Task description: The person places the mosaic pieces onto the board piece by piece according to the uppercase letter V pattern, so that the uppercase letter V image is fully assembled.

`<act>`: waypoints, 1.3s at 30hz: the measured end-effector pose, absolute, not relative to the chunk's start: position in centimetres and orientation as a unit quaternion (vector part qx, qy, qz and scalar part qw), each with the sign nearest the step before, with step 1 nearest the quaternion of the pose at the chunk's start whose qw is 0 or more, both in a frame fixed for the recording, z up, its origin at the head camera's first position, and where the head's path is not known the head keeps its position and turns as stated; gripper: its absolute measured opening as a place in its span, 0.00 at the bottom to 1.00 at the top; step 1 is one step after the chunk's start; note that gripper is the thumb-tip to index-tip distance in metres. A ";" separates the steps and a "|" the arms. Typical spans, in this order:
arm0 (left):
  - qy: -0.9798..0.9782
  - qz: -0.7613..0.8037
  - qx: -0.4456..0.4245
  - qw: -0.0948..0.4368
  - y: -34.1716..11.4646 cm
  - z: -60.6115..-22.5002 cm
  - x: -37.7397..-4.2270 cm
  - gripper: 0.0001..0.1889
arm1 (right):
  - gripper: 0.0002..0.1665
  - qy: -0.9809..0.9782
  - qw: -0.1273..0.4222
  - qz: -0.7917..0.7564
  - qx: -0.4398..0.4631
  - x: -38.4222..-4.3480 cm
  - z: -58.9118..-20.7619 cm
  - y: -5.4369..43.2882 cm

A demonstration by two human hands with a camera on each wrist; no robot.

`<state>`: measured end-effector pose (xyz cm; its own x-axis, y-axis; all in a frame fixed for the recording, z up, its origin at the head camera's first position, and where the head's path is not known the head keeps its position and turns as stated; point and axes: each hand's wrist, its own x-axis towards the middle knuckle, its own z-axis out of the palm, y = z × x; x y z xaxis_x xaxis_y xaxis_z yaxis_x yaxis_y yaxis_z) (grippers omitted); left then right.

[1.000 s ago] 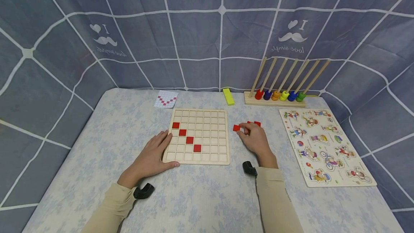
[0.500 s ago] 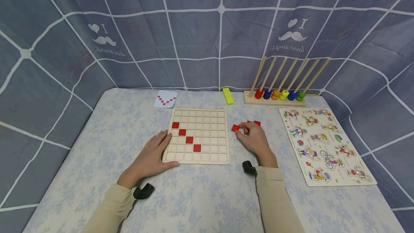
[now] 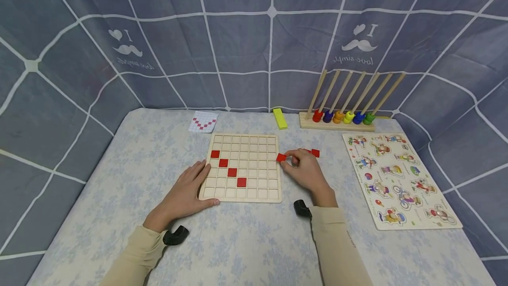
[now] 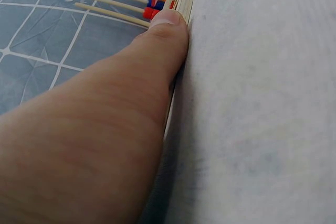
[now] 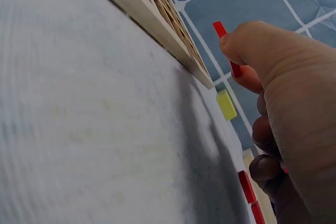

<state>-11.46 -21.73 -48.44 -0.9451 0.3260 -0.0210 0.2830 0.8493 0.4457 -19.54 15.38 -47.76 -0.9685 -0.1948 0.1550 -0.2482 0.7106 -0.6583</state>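
A wooden grid board lies on the table, with several red square tiles set in a diagonal of its cells. My left hand rests along the board's left edge, fingers straight and thumb at the front corner. Between thumb and index finger, my right hand pinches another red tile, held above the board's right edge. In the right wrist view this tile stands edge-on, apart from the table. Behind the right hand lie loose red tiles, partly hidden by it.
A small pattern card lies behind the board. A yellow block is at the back, left of a wooden peg rack with coloured rings. At the right lies a picture puzzle board. A patterned curtain hangs behind the table.
My right hand has shifted left with the pinched red tile, from beside the board to over its right edge. The left hand has stayed in place.
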 end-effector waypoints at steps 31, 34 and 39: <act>0.958 0.230 0.167 0.044 -21.8 -48.5 -11.4 0.59 | 0.13 -0.903 -0.039 0.363 0.228 -18.0 -46.8 9.9; 0.958 0.230 0.167 0.043 -21.8 -48.4 -11.4 0.59 | 0.12 -0.906 -0.046 0.350 0.231 -17.9 -46.9 9.5; 0.958 0.227 0.167 0.043 -21.8 -48.4 -11.4 0.59 | 0.13 -0.914 -0.049 0.322 0.244 -17.8 -46.9 9.2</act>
